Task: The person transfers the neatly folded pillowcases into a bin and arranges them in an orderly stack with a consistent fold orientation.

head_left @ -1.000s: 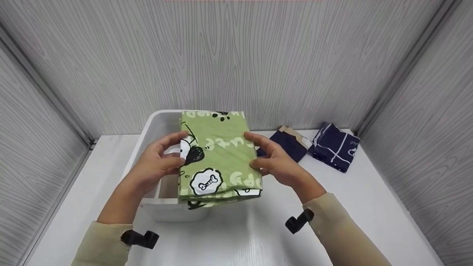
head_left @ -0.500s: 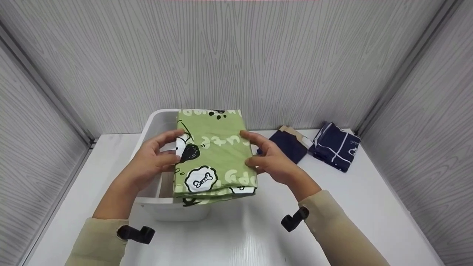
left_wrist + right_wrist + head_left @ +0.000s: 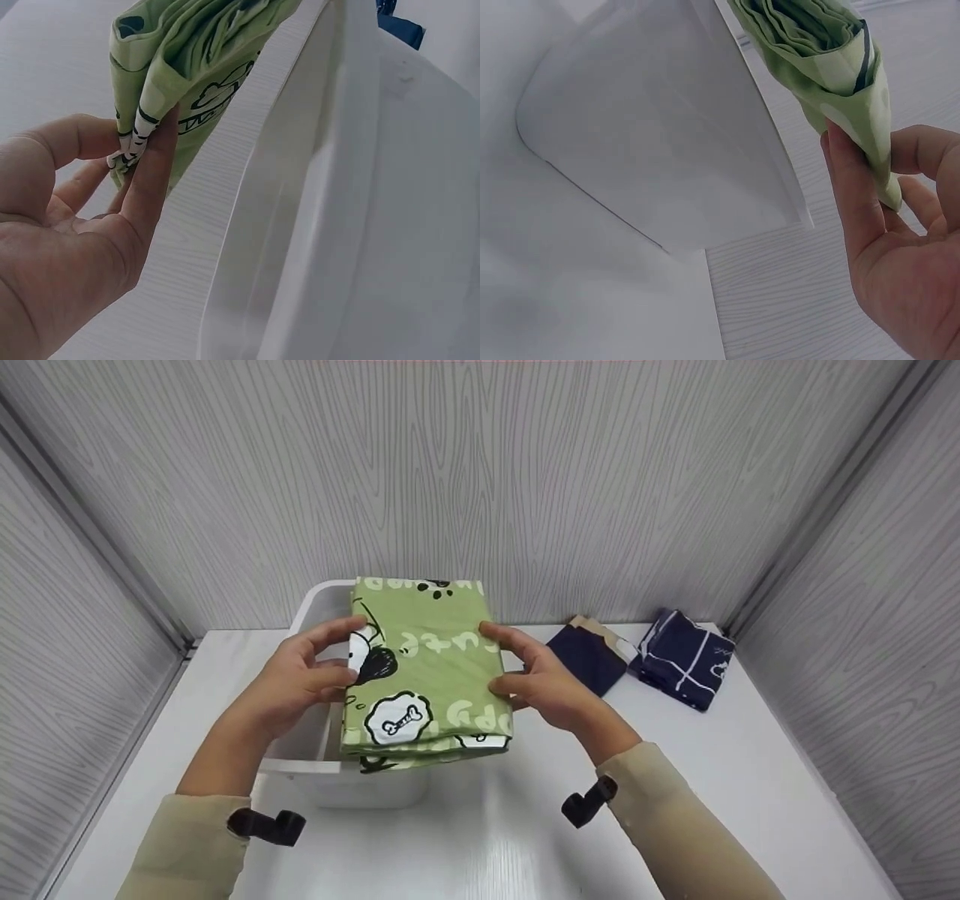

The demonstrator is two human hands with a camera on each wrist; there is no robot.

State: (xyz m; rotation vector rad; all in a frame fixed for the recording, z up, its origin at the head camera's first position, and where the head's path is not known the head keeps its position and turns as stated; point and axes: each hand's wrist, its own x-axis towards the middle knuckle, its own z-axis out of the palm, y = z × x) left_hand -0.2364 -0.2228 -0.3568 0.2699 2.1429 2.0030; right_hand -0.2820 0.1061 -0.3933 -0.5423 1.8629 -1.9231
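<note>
A folded green cloth (image 3: 427, 667) with white lettering and black cartoon prints is held up over the white bin (image 3: 319, 767). My left hand (image 3: 296, 679) pinches its left edge between thumb and fingers, and my right hand (image 3: 547, 682) pinches the right edge the same way. In the left wrist view, several folded layers of the green cloth (image 3: 157, 67) show above my left hand (image 3: 82, 217). The right wrist view shows the cloth (image 3: 855, 97) bunched in layers over my right hand (image 3: 907, 240). Much of the bin's inside is hidden under the cloth.
On the white table (image 3: 720, 795), right of the bin, lie a folded navy and tan cloth (image 3: 589, 656) and a folded navy cloth with white lines (image 3: 686, 660). Grey wood-grain panels (image 3: 480, 472) stand behind and at both sides.
Both hands have shifted slightly left and a little up with the green cloth, which now lies further over the bin. The grip has not changed. The navy cloths have stayed put.
</note>
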